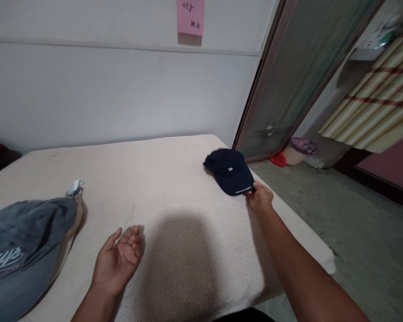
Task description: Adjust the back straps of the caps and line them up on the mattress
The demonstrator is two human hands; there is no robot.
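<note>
Right hand [262, 197] pinches navy cap [229, 171]; left hand [121, 257] unclenched; grey cap [28, 223] (partly cropped) reads "ays".

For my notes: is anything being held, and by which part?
The navy cap, by the edge of its brim, in the right grip; the left grip holds nothing.

Navy cap [225, 158]: matt cloth, smooth over crown and brim, with white lettering that looks stitched
Grey cap [33, 219]: matt cloth with a washed, slightly creased look
Cream cover [137, 179]: matt cloth, its weave finely textured
Wall [121, 98]: smooth, painted-looking, low sheen
Pink note [190, 15]: matt paper
Door panel [292, 62]: smooth, faintly reflective, glass-like
Curtain [372, 105]: soft pleated cloth, slight sheen
Floor [366, 214]: matt, mottled, like bare concrete
</note>
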